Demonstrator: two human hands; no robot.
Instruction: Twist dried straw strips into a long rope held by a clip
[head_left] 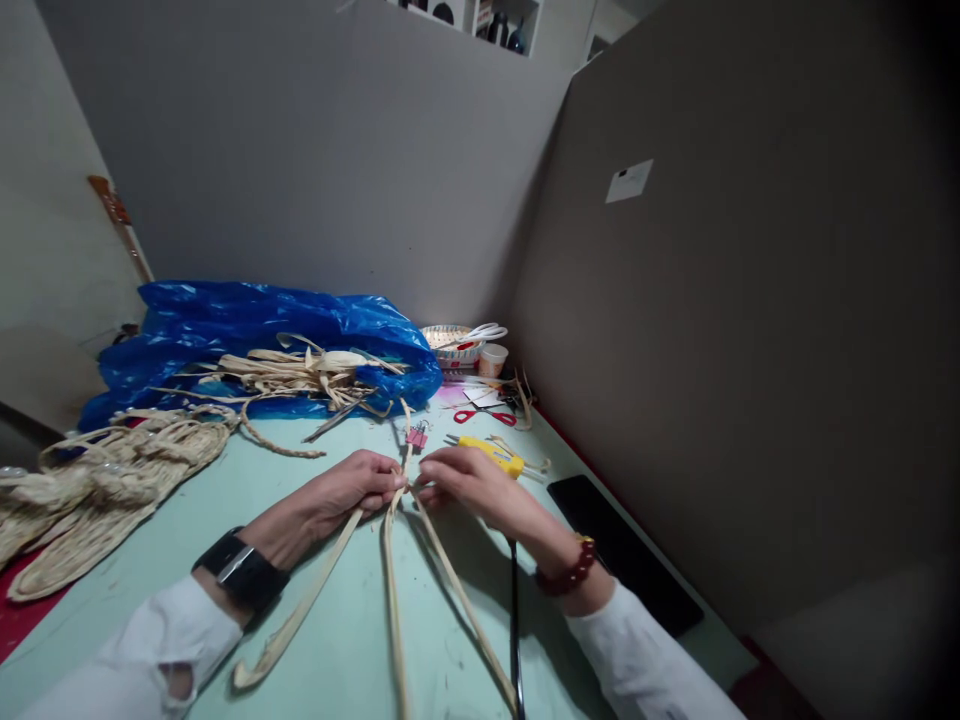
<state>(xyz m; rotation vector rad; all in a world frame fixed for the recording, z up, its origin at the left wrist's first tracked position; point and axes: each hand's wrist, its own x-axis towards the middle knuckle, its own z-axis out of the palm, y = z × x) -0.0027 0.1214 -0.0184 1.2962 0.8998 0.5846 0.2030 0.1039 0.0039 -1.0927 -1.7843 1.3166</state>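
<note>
Pale, dried plant-fibre strands meet in a short braid (407,462) between my two hands, and a pink binder clip (416,438) sits at its far part. My left hand (352,490) pinches the braid where the strands join. My right hand (469,482), fingers curled, holds the fibre strand (457,588) on the right close to the same joint; its fingertips are partly hidden. Toward me run a middle strand (391,600) and a left strand (319,592) with a curled end, which passes under my left hand. Just beyond my right hand lies a yellow glue gun (491,455).
Loose fibres (315,372) lie on a blue plastic bag (247,310) at the back. Woven slippers (127,490) rest at left. Red-handled scissors (485,416), a basket (450,335) and a small cup (492,360) stand near the corner. A black phone-like slab (622,550) and black cable (514,620) lie right.
</note>
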